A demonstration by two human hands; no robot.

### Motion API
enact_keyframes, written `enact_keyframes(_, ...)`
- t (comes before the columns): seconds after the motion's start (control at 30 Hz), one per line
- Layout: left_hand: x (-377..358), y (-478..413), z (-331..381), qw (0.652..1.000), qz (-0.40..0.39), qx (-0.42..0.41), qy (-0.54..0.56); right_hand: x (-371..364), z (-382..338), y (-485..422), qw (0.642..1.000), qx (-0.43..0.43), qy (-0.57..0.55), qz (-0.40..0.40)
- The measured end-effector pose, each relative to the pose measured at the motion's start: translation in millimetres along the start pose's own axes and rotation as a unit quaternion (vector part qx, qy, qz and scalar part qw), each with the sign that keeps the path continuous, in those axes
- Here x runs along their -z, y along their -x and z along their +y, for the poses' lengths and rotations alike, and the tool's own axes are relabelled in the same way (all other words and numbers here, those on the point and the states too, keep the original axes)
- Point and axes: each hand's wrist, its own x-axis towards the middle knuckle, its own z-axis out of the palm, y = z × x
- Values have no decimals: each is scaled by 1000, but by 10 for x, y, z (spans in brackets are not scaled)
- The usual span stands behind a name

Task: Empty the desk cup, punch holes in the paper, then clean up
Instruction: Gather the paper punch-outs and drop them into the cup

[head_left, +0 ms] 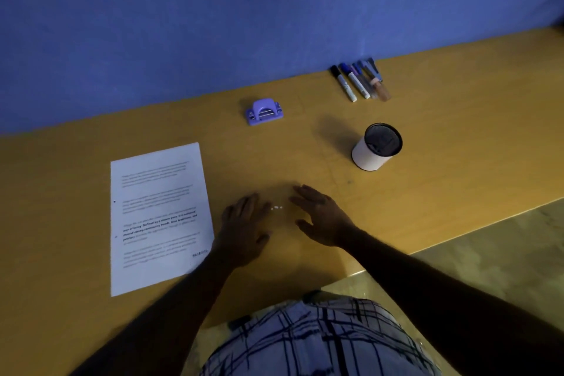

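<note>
A printed sheet of paper (158, 217) lies flat at the left of the wooden desk (442, 162), with two dark punched holes near its left edge. A purple hole punch (264, 111) sits behind it by the wall. The white desk cup (377, 146) with a black mesh inside stands upright at the right. Several pens and markers (360, 82) lie in a row at the back. A few small white paper dots (276, 207) rest on the desk between my hands. My left hand (244, 223) and my right hand (320, 214) hover flat on either side of them, holding nothing.
A blue wall (213, 24) runs along the desk's far edge. The desk's near edge slants at the right, with tiled floor (488, 253) beyond it. My plaid shorts (320, 339) show at the bottom.
</note>
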Motion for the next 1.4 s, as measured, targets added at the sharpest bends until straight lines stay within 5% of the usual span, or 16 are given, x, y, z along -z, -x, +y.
enact_keyframes(0.43, -94, -30, 140, 998, 11, 21, -65, -349, 41, -11, 989, 44, 140, -12)
enact_keyframes(0.7, -89, -29, 179, 998, 9, 28, -54, -389, -66, 14, 992, 20, 129, 2)
enact_keyframes(0.9, 38, -155, 158, 984, 96, 55, 140, -282, -202, -74, 984, -51, -158, 58)
enact_keyframes(1.07, 220, -303, 126, 855, 87, 175, 480, -187, -280, -185, 900, -169, -388, 108)
enact_keyframes(1.3, 235, -274, 89, 834, 100, 186, 509, -142, -257, -181, 809, -222, -532, 110)
enact_keyframes(1.4, 216, -252, 73, 831, 107, 183, 515, -154, -226, -205, 826, -236, -500, 111)
